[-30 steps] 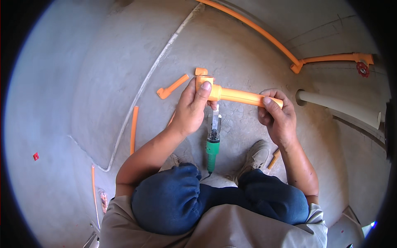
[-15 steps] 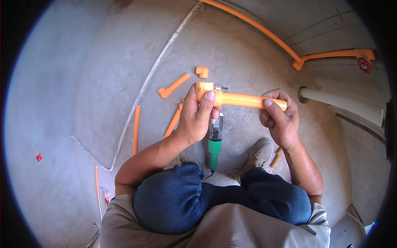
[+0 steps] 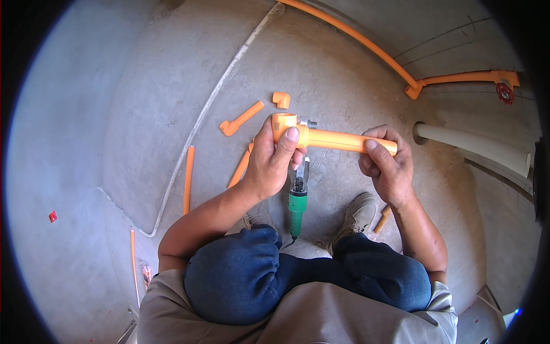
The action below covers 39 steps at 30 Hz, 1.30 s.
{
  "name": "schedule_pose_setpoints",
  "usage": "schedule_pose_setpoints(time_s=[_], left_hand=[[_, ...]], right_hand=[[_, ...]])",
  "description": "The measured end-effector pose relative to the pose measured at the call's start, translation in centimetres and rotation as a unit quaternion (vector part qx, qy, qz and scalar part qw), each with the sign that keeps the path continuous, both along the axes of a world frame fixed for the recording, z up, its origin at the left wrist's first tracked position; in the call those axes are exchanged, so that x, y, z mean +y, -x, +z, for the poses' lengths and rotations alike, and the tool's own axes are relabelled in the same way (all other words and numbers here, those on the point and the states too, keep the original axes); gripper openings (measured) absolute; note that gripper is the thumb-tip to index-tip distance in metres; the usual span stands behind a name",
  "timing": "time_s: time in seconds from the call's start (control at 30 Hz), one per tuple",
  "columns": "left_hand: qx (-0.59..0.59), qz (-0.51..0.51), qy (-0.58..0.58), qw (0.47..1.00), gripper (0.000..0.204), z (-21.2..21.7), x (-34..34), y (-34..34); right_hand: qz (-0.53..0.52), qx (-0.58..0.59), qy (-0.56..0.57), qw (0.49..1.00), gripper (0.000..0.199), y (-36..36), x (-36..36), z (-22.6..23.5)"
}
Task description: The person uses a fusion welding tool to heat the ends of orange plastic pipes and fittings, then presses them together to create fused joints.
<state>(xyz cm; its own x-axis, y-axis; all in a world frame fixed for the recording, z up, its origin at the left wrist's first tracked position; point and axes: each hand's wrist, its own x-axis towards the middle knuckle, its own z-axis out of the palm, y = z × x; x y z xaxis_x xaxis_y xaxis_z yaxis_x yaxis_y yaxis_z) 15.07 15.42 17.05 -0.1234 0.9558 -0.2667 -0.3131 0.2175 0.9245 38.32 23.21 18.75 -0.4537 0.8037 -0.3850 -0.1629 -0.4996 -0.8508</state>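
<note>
An orange elbow fitting (image 3: 284, 121) sits in my left hand (image 3: 271, 157), thumb pressed over its socket and fingers wrapped behind. A short length of orange pipe (image 3: 338, 140) is joined to that socket and runs to the right, nearly level. My right hand (image 3: 389, 163) grips the pipe close to its free end, thumb on the near side. Beneath my hands a green-handled pipe welding tool (image 3: 297, 203) lies on the floor, its heating end partly hidden by the fitting and my left hand.
On the floor lie a loose orange elbow (image 3: 281, 100), a pipe with fitting (image 3: 240, 118) and more pipe pieces (image 3: 189, 180). Orange piping (image 3: 349, 34) follows the wall to a red valve wheel (image 3: 505, 92). A white pipe (image 3: 472, 148) projects at right. My shoes (image 3: 362, 213) flank the tool.
</note>
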Motion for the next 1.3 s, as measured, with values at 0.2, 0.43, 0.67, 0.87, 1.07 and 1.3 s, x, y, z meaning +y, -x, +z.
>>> schedule_pose_setpoints(time_s=[0.2, 0.43, 0.67, 0.87, 1.07, 1.3], left_hand=[[-0.032, 0.046, -0.055, 0.997, 0.060, -0.4, 2.1, 1.8], [-0.005, 0.102, -0.137, 0.985, 0.075, 0.7, 1.7, 1.6], [0.016, 0.066, -0.228, 0.971, 0.078, 1.8, 1.3, 1.6], [0.049, 0.057, -0.216, 0.974, 0.073, 0.7, 0.8, 1.5], [-0.043, 0.005, -0.060, 0.997, 0.047, -1.6, 0.1, 3.7], [-0.011, 0.084, 0.010, 0.996, 0.036, -3.6, -3.8, 13.3]], right_hand=[[0.042, -0.125, -0.168, 0.977, 0.021, 1.5, -1.8, 1.7], [0.128, -0.147, -0.491, 0.849, 0.035, 1.8, -3.5, 2.0], [0.132, -0.101, -0.538, 0.826, 0.035, 2.1, -3.7, 2.1], [0.156, -0.122, -0.485, 0.852, 0.034, 1.1, -3.6, 1.9], [0.153, -0.054, 0.043, 0.986, 0.028, 0.8, -0.6, 0.9], [0.192, -0.138, -0.111, 0.965, 0.037, 2.2, 1.3, 1.8]])
